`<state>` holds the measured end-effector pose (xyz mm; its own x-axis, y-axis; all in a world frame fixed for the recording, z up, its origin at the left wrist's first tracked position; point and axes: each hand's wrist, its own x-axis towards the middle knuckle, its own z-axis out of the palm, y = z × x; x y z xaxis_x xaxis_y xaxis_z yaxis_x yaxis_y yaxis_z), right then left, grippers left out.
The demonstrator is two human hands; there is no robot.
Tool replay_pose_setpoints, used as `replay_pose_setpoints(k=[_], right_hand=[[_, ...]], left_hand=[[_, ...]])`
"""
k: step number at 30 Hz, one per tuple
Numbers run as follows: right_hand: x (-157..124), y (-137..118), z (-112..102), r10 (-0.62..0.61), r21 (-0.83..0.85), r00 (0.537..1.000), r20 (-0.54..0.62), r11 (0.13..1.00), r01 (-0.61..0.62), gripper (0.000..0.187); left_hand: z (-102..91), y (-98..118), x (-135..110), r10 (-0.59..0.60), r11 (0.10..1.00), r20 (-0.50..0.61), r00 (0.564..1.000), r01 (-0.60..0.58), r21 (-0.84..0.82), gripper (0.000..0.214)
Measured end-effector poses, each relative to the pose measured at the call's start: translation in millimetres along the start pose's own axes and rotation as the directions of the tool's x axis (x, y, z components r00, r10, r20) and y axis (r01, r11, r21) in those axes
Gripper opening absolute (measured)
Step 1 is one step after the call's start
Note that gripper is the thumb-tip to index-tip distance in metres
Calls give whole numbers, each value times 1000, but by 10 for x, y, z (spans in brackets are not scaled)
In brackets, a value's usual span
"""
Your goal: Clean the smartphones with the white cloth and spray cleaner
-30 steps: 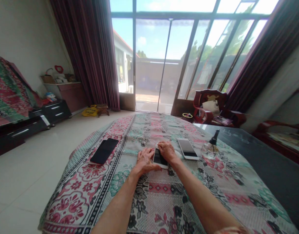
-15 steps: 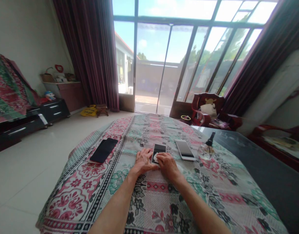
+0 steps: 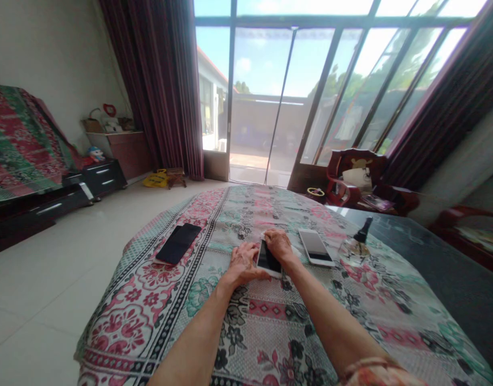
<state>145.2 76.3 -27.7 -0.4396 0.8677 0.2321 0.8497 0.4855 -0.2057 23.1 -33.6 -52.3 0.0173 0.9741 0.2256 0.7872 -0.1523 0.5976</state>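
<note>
A white-edged smartphone (image 3: 268,261) with a dark screen lies flat on the patterned tablecloth (image 3: 266,335) in front of me. My left hand (image 3: 244,262) grips its left side, the thumb stretched along the near edge and the fingers by the left edge. Bunched over the phone's far end, my right hand (image 3: 278,244) presses a white tissue (image 3: 262,235) to the glass; most of the tissue is hidden under the fingers. Another white smartphone (image 3: 315,247) rests to the right, apart from my hands.
Two dark phones (image 3: 179,244) overlap on the left part of the table. At the right stands a clear round bottle (image 3: 354,251) with a black top. A dark tabletop (image 3: 415,257) adjoins beyond it. A red wooden chair (image 3: 338,177) stands near the glass doors.
My right hand has slid the tissue from the phone's near part up to its far end. My left hand still holds the phone's side. The view has shifted slightly.
</note>
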Motion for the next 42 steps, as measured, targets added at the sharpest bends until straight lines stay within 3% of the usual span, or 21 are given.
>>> replay_pose_setpoints(k=[8, 15, 19, 22, 34, 38, 42], right_hand=[[-394, -53, -60, -84, 2, 996, -29, 996, 84, 31], [-881, -152, -122, -196, 116, 979, -62, 973, 202, 29], [-1022, -208, -148, -238, 147, 969, -57, 958, 244, 27], [-935, -206, -152, -233, 141, 971, -51, 961, 238, 28], [-108, -38, -33, -70, -3, 997, -33, 998, 70, 29], [-24, -50, -5, -37, -28, 998, -48, 999, 35, 31], [-141, -70, -8, -49, -34, 997, -61, 998, 47, 31]], left_hand=[[-79, -78, 19, 115, 990, -36, 993, -118, -72, 36], [-91, -136, 9, 161, 981, -27, 987, -163, -105, 27], [-89, -160, 13, 159, 980, -22, 987, -161, -115, 28], [-79, -183, 27, 164, 979, -20, 986, -165, -116, 30], [-110, -191, 44, 132, 982, 36, 991, -126, -142, 41], [-117, -189, 39, 129, 979, 34, 991, -122, -162, 40], [-128, -162, 27, 107, 980, 9, 994, -104, -170, 38]])
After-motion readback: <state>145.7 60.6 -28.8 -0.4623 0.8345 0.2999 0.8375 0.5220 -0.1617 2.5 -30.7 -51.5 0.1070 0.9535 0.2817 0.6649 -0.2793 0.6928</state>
